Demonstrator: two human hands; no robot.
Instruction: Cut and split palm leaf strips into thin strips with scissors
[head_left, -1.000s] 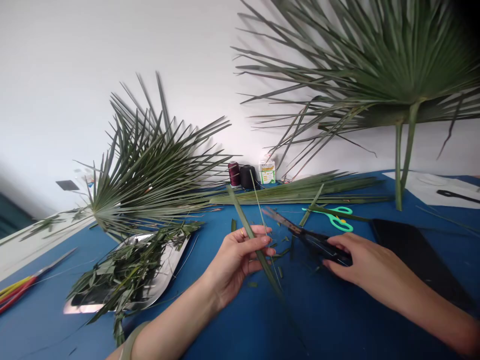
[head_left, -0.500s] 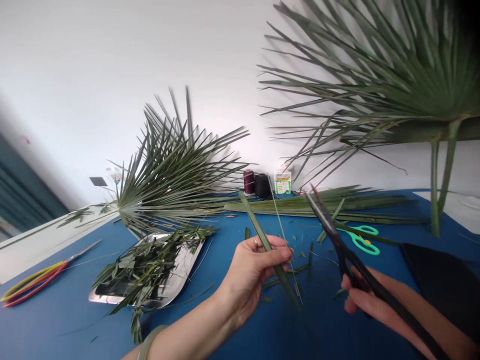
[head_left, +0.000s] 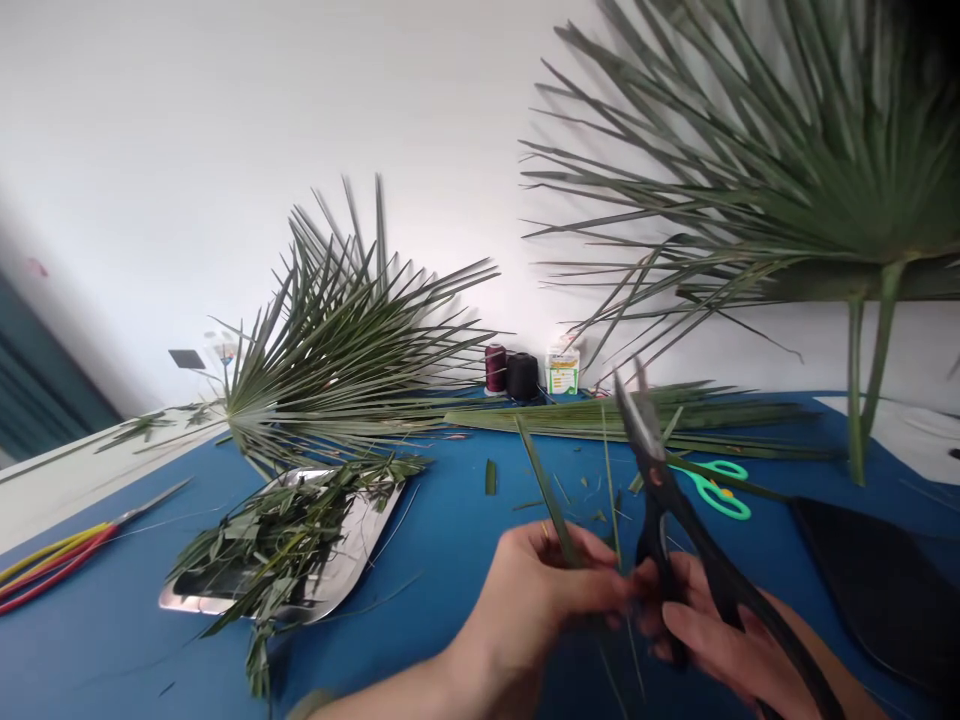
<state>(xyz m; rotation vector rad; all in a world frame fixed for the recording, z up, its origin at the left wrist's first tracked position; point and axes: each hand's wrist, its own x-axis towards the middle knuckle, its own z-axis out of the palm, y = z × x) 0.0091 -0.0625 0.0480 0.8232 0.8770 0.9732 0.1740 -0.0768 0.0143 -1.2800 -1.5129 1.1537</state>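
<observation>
My left hand [head_left: 551, 590] pinches a green palm leaf strip [head_left: 541, 478] between thumb and fingers, its upper end slanting up to the left. A thin leaf fibre [head_left: 610, 490] stands beside the strip, close to my fingertips. My right hand [head_left: 712, 620] is wrapped round black-handled scissors [head_left: 660, 480], with the blades pointing up and slightly apart. The fingertips of both hands meet or nearly meet at the fibre; whether the right ones grip it I cannot tell.
A metal tray [head_left: 352, 570] heaped with leaf scraps lies left, beyond it red-and-yellow-handled scissors [head_left: 90, 545]. Fan palm leaves [head_left: 322, 370] stand against the wall. Thread spools [head_left: 523, 376], a small box [head_left: 562, 368], green scissors [head_left: 720, 485] and a black pad [head_left: 862, 580] are around the blue mat [head_left: 420, 640].
My hands have come together, the left moving right and down, the right moving left with the scissors. The scissors stand more upright, and the view has shifted slightly.
</observation>
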